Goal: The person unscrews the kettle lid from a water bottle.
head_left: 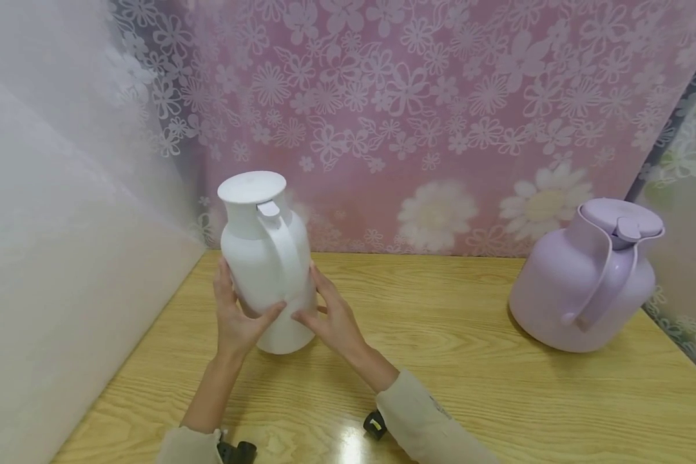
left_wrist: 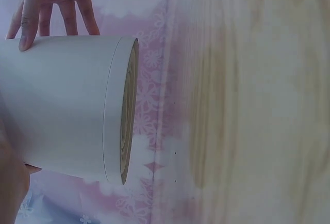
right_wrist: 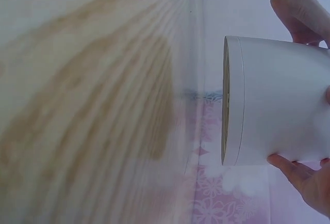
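Observation:
A white thermos jug [head_left: 269, 270] with a flat lid, a curved handle and a thumb lever is held upright, tilted slightly. Both wrist views show its ringed base raised off the table. My left hand [head_left: 238, 322] grips the left side of the body, thumb across the near face below the handle. On the opposite side, my right hand [head_left: 336, 322] grips it, its thumb near the left one. In the left wrist view the right hand [left_wrist: 56, 2] spreads its fingers along the jug. The far fingers are partly hidden behind it in the head view.
A lilac thermos jug [head_left: 586, 277] stands at the right of the wood-grain table [head_left: 429, 335], handle towards me. Behind the table hangs a pink flowered curtain [head_left: 383, 129]. A pale wall or sheet [head_left: 64, 225] borders the left side.

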Tool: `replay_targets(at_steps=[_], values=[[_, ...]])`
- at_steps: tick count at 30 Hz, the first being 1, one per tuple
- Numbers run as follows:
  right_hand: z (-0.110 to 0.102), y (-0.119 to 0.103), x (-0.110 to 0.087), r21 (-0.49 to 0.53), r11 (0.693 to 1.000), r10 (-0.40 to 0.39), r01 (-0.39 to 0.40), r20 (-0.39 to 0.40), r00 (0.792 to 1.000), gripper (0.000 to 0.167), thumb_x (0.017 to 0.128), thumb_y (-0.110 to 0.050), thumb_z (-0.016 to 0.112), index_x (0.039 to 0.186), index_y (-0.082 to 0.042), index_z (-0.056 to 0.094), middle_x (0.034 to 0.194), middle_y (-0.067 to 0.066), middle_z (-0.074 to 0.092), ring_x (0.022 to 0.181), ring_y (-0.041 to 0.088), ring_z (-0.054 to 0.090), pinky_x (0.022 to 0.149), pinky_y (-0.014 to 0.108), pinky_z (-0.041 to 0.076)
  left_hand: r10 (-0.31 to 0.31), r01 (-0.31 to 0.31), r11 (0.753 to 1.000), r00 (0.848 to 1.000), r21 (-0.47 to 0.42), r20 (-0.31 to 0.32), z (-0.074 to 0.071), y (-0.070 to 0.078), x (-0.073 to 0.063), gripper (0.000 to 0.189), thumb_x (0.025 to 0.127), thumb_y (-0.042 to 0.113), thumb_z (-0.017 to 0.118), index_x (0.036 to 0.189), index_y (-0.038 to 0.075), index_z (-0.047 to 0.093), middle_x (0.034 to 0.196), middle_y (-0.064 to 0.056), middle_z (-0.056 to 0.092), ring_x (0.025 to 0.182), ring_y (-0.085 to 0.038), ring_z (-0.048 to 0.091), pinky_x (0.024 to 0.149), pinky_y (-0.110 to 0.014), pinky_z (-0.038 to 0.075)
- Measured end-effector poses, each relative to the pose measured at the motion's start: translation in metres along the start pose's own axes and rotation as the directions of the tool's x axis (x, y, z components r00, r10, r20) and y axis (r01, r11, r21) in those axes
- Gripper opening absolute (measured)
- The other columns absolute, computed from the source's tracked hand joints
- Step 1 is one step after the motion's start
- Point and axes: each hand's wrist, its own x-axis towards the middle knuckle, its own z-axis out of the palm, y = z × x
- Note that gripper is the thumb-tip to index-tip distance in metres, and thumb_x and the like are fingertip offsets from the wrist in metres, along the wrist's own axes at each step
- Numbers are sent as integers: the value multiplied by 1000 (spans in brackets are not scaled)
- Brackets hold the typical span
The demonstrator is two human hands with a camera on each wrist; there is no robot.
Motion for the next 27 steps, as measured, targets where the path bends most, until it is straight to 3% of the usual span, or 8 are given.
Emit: replay_targets(at_steps=[4, 9, 13, 18, 27], values=[[-9, -23, -5, 13, 1000, 21, -20, -1, 1000, 81, 80, -6, 70, 146, -7, 23, 145, 13, 27, 124, 32, 37, 80, 47, 48, 5, -5, 1000, 1000, -11, -1, 4, 4, -2, 104, 74, 45, 73, 141, -4, 12, 141, -26, 19, 121, -32, 32, 84, -64, 34], [-16, -32, -11, 16, 999, 36, -36, 3, 999, 79, 81, -4, 69, 145, -3, 23, 145, 16, 26, 124, 33, 38, 80, 47, 48, 10, -10, 1000, 1000, -13, -3, 9, 7, -5, 104, 74, 47, 72, 141, -5, 12, 139, -28, 21, 120, -31, 33, 84, -63, 35], [-16, -20, -15, 12, 1000, 27, -27, -11, 1000, 81, 80, -4, 70, 145, -6, 22, 145, 14, 26, 124, 32, 37, 79, 47, 48, 18, -18, 1000, 1000, -11, -4, 12, 10, -6, 103, 75, 48, 71, 141, -5, 12, 138, -29, 21, 120, -28, 32, 83, -63, 36], [-15, 2, -19, -16, 999, 29, -30, -45, 999, 85, 79, -11, 73, 147, -15, 23, 146, 6, 27, 123, 27, 39, 78, 44, 49, 6, -6, 999, 1000, -43, 16, 16, 13, -8, 103, 74, 45, 73, 142, -3, 12, 141, -25, 19, 120, -33, 33, 84, -62, 34], [-23, 1, -28, -80, 997, 9, -16, -83, 996, 88, 77, -18, 74, 147, -23, 21, 146, 3, 27, 119, 25, 43, 76, 39, 51, 8, -6, 998, 999, -59, 36, 23, 23, -7, 102, 75, 46, 72, 141, -4, 11, 139, -26, 20, 119, -36, 32, 84, -63, 34]])
